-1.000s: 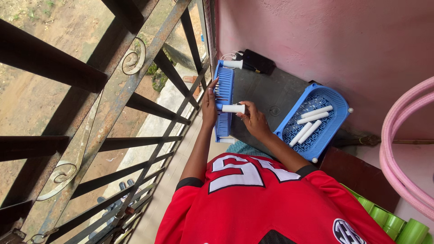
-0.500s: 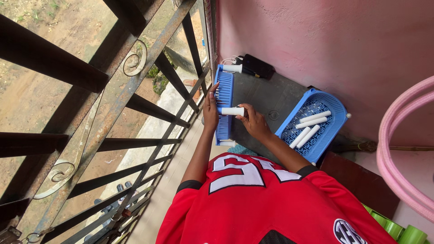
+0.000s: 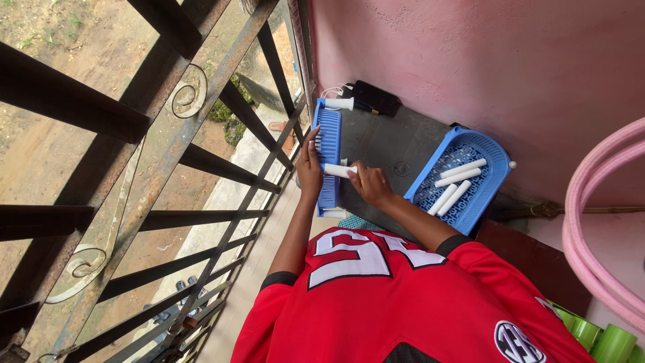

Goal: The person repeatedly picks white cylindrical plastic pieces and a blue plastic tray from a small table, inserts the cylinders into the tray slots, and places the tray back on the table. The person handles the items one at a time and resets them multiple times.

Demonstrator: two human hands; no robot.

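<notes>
Seen from above, a person's left hand (image 3: 310, 169) steadies a narrow blue slotted basket (image 3: 328, 158) standing on edge on the dark desk (image 3: 383, 144), so the right hand (image 3: 369, 183), gripping a white tube (image 3: 338, 171), can press it against the basket's slots.

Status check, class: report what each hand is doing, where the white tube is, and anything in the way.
Left hand steadying upright blue tray. Right hand gripping white tube, pressed against tray's face. Four more tubes in blue basket. Nothing blocking.
</notes>
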